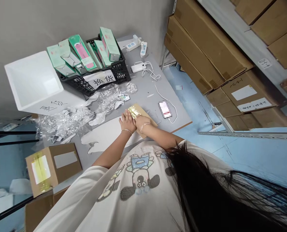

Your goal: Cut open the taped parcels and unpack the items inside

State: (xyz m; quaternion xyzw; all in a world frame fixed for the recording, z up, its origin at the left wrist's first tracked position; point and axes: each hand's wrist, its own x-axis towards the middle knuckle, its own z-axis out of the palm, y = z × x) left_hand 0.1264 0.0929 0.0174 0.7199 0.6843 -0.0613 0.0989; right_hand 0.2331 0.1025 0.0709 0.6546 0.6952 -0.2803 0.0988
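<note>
A flat brown cardboard piece lies at the near edge of the grey table, with a strip of shiny yellowish tape across its far part. My left hand rests on its left side, fingers stretched out and flat, close to the tape. Right beside it, my right hand presses down on the cardboard. The fingers of that hand are mostly hidden, so their hold is unclear. Under my left wrist and to its left spreads a torn sheet of white paper.
Behind stands a black crate of green boxes, beside a white bin. Crumpled clear plastic covers the left side. A phone on a white cable lies right. A taped carton sits left; shelves with cartons stand right.
</note>
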